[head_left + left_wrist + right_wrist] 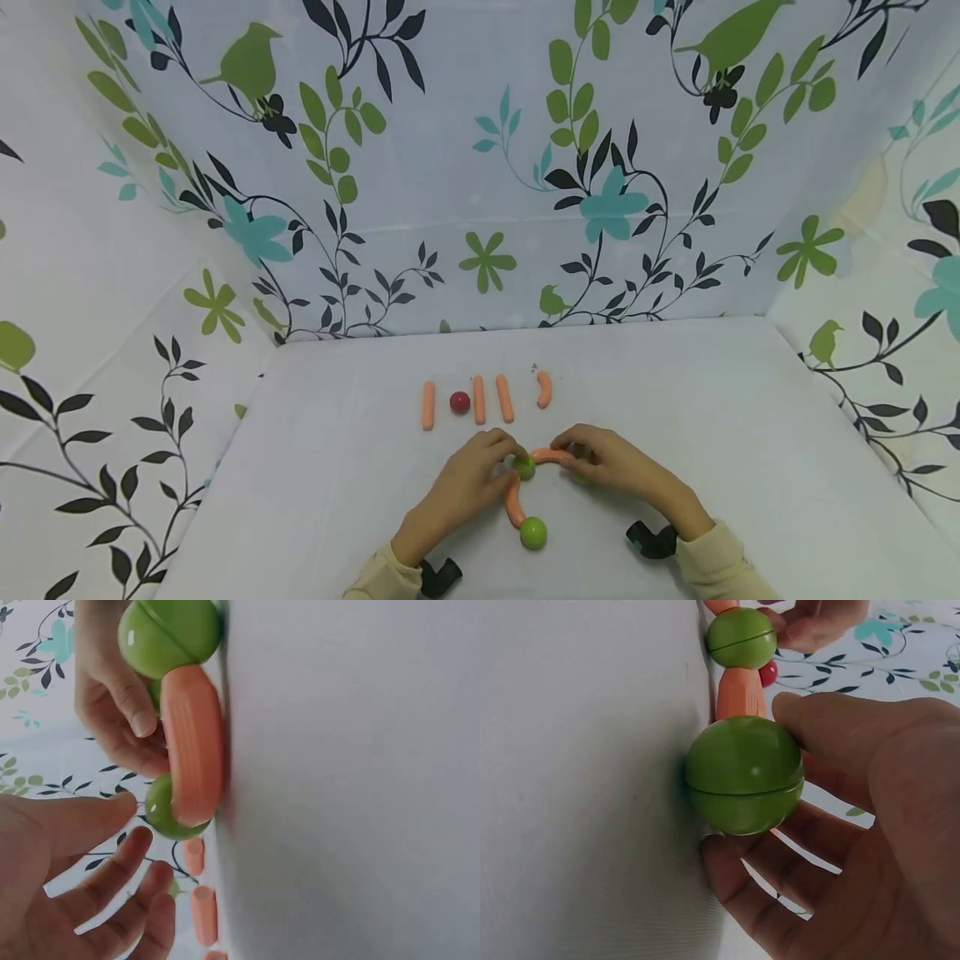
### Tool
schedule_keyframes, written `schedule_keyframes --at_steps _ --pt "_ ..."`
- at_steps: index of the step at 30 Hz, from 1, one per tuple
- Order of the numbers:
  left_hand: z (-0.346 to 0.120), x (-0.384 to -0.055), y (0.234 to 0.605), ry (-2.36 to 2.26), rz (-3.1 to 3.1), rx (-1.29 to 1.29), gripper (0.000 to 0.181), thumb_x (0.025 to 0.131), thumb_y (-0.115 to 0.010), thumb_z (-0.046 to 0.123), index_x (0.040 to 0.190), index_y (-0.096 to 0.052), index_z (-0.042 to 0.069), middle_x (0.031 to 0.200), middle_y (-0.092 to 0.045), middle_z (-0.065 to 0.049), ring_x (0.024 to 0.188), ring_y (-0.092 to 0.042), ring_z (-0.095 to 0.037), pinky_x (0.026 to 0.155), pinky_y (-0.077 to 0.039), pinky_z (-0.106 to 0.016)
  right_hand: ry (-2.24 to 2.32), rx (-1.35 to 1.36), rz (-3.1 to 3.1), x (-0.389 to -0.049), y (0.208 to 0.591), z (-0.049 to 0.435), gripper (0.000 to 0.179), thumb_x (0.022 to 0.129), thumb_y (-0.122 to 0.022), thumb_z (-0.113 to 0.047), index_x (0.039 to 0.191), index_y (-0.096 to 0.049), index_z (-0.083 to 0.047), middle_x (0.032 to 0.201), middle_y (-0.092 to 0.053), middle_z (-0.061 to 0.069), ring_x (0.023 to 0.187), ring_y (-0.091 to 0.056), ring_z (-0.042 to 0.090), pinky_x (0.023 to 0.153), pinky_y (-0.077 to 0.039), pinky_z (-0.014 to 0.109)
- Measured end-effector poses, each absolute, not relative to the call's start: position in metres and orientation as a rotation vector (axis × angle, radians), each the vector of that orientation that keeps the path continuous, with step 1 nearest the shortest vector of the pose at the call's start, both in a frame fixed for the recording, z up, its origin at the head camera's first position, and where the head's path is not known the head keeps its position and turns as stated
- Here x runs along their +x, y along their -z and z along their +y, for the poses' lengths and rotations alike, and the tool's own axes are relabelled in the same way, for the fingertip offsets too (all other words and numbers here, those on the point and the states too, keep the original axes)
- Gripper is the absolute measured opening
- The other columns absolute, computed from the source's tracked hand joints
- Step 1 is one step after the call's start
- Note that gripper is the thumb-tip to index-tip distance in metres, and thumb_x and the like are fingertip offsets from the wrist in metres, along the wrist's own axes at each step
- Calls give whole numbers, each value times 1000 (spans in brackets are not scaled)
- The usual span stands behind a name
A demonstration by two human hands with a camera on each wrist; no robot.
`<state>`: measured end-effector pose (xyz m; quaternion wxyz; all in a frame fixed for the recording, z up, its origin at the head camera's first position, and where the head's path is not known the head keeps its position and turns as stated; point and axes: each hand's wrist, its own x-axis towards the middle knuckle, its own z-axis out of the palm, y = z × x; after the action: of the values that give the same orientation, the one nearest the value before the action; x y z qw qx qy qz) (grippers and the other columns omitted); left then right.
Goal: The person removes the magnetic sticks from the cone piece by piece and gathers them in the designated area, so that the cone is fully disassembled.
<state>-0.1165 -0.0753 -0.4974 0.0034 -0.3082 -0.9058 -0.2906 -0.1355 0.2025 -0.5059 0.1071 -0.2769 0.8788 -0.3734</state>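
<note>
My left hand (477, 471) pinches a green ball (524, 467) between thumb and index finger. A curved orange stick (514, 502) runs from that ball to a second green ball (533, 533) nearer me. Another curved orange stick (551, 456) reaches rightward from the pinched ball. My right hand (611, 458) grips this stick near its right end, with thumb and curled fingers about it. A third green ball (744, 776), with a seam round it, sits at that end, in front of the right fingers in the right wrist view; from the head it is mostly hidden under the hand.
Behind the hands stand a straight orange stick (428, 406), a red ball (460, 402), two more straight sticks (479, 400) and a short curved one (543, 389). All lie on the white table (337, 467). A leaf-patterned cloth (480, 167) hangs behind.
</note>
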Motion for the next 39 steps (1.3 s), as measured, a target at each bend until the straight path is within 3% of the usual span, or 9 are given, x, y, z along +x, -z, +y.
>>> schedule_keyframes --at_steps 6,10,14,21,27,39 --pt "-65 -116 505 900 -2942 -915 35 98 -74 26 131 -67 20 129 -65 5 106 -63 -8 87 -55 -25 980 -809 2620 -128 499 201 38 98 -73 -29 133 -66 -16 119 -69 -6 97 -59 5 83 -53 26" --pt "-58 -117 504 827 -2971 -894 27 97 -74 27 123 -68 23 118 -68 6 100 -58 -7 79 -50 -22 887 -794 2661 -128 492 202 45 92 -80 -27 132 -65 -13 115 -67 -5 94 -57 6 82 -52 27" --pt "-54 -116 500 772 -3008 -864 16 97 -74 31 108 -66 23 101 -64 9 90 -51 -7 70 -43 -20 906 -814 2665 -130 491 203 37 90 -82 -24 122 -67 -13 109 -67 -5 93 -58 6 79 -53 26" --pt "-50 -115 501 811 -2999 -833 13 100 -69 26 92 -61 20 100 -59 5 82 -49 -4 68 -43 -19 1019 -844 2635 -131 499 199 25 92 -81 -20 113 -68 -17 111 -69 -7 95 -59 5 81 -53 26" --pt "-50 -116 507 926 -2997 -745 10 97 -71 22 100 -64 16 86 -56 8 69 -46 -2 61 -41 -19 1076 -945 2626 -128 507 189 24 92 -79 -13 112 -68 -18 110 -69 -6 96 -59 6 84 -54 26" --pt "-55 -118 509 973 -3009 -725 17 94 -78 28 106 -73 18 87 -62 10 74 -50 1 67 -44 -19 1054 -978 2643 -127 510 181 24 92 -78 -12 112 -68 -21 107 -67 -11 95 -56 4 85 -53 26"
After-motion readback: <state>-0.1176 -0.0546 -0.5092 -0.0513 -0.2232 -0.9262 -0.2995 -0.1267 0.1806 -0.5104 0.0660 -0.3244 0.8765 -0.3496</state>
